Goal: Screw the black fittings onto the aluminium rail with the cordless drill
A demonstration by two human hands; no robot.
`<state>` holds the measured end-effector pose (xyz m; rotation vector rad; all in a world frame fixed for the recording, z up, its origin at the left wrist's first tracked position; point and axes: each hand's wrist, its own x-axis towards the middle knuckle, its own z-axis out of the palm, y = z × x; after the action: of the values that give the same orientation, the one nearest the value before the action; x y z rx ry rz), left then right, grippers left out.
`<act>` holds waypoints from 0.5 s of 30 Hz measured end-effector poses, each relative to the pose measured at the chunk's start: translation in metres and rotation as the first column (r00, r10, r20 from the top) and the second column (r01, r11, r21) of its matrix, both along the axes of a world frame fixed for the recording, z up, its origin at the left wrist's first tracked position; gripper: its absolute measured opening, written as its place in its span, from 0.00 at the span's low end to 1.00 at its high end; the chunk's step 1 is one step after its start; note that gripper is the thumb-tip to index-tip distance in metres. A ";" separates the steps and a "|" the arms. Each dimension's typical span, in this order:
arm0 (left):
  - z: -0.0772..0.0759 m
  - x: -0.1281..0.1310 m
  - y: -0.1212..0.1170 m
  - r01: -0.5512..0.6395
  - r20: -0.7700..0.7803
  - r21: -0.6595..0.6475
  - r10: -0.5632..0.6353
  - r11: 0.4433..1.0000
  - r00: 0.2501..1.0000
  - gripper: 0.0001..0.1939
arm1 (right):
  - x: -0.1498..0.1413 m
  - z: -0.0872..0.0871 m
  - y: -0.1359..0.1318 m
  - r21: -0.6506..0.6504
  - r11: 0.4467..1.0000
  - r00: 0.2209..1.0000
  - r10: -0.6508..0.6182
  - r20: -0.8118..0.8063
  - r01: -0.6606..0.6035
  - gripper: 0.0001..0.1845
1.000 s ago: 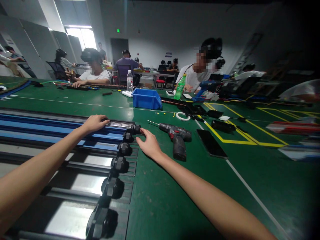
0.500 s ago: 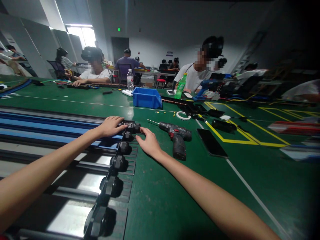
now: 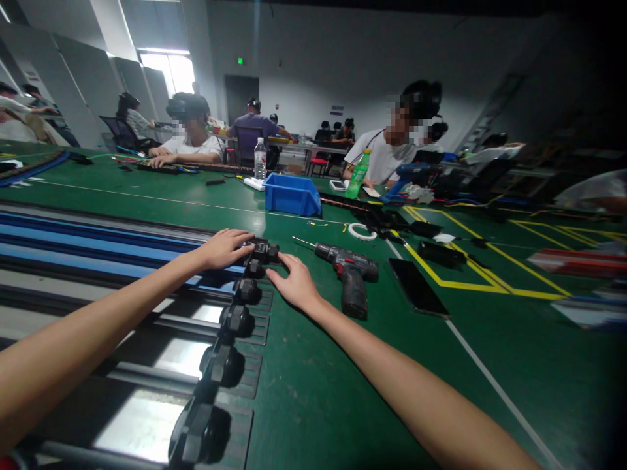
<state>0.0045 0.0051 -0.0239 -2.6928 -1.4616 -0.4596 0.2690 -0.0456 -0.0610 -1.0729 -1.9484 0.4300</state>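
My left hand (image 3: 224, 248) lies palm down on the far end of a long rail (image 3: 122, 245) with blue film, its fingers curled over the black end fitting (image 3: 260, 250). My right hand (image 3: 295, 284) rests on the green table beside that fitting, fingertips touching its right side. A row of similar black end fittings (image 3: 230, 326) runs toward me along the ends of several parallel silver and black rails (image 3: 147, 359). A cordless drill (image 3: 349, 271) lies just right of my right hand.
A black phone (image 3: 417, 287) lies right of the drill. A blue bin (image 3: 292, 194), water bottle (image 3: 260, 159), green bottle (image 3: 358, 173) and white tape roll (image 3: 361, 231) are farther back. Several people sit at the table's far side. Yellow lines (image 3: 470, 274) mark the green table (image 3: 343, 391).
My left hand slid right along the blue-filmed rail to its black end fitting. My right hand stayed at the fitting's right side.
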 end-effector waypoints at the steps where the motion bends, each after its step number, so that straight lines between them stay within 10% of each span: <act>1: 0.000 0.000 0.000 0.005 0.004 0.001 -0.005 1.000 1.000 0.34 | 0.000 0.000 0.000 0.001 1.000 1.000 0.004 0.002 -0.004 0.26; 15: 0.006 0.001 -0.003 -0.003 0.054 0.006 0.003 1.000 0.999 0.32 | 0.003 0.001 -0.001 -0.017 0.999 0.999 0.040 0.026 -0.040 0.29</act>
<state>0.0060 0.0024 -0.0181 -2.6935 -1.4746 -0.5401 0.2718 -0.0470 -0.0595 -1.0564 -1.9959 0.4568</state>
